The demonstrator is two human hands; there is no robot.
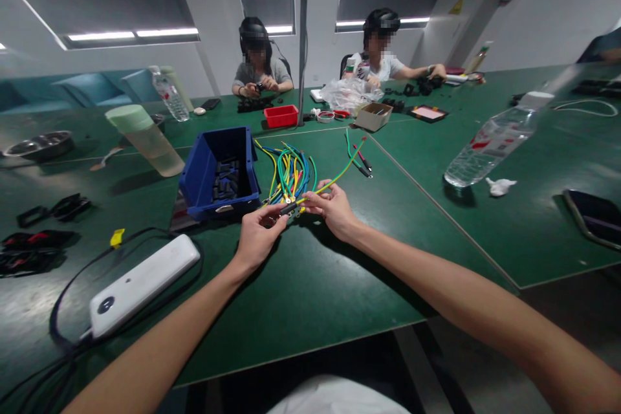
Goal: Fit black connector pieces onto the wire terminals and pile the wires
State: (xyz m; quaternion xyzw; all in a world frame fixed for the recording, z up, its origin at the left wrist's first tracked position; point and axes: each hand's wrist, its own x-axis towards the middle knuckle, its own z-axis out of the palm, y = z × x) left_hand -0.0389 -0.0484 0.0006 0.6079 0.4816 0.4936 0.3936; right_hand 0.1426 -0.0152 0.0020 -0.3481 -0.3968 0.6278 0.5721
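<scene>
Between my hands is a yellow-green wire (339, 176) with a black sleeve (290, 208) at its left end. My left hand (259, 233) pinches that sleeve between thumb and fingers. Just to its right, my right hand (334, 208) is closed on the wire, whose free end rises to the upper right. Behind my hands lies a loose bundle of yellow, green, blue and red wires (291, 168), some with metal ring ends. A blue bin (194, 171) holding several black sleeves (226, 180) stands left of the bundle. Two or more wires with black-sleeved ends (363, 167) lie at the right.
A white power bank (145, 284) with black cables lies at left front. A green-lidded bottle (148, 142) and a water bottle (495, 139) flank the work area. A phone (596, 217) lies far right. Across the table, two people handle black parts near a red tray (281, 117).
</scene>
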